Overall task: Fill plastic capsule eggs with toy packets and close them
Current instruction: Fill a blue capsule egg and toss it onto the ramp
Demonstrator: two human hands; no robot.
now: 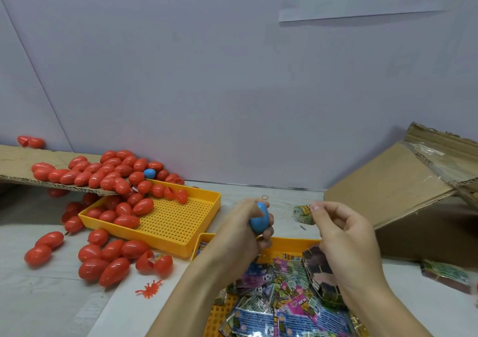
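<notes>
Nearest, at the bottom edge: a yellow perforated plastic tray heaped with glossy printed toy packets in blue, pink and green. Just left of that, on the pale table: a small orange rubbery splat-shaped toy.

Above the packet tray, two bare forearms reaching forward. Left hand with fingers curled round a closed blue plastic capsule egg, held upright above the tray's far rim. Right hand just beside, not touching the egg, fingers loosely bent, thumb and forefinger close together at the tip; whether anything is pinched there cannot be told. Behind those fingertips, lying on the table: a green printed packet.

Left, mid-distance: a second yellow perforated tray, partly filled with red plastic capsule eggs, more spilled on the table around it, one pair lying open. Beyond: a flat corrugated cardboard sheet overhanging that tray, piled with red eggs and one lone blue egg.

Right: a tilted brown cardboard box. Farthest: a plain pale wall.
</notes>
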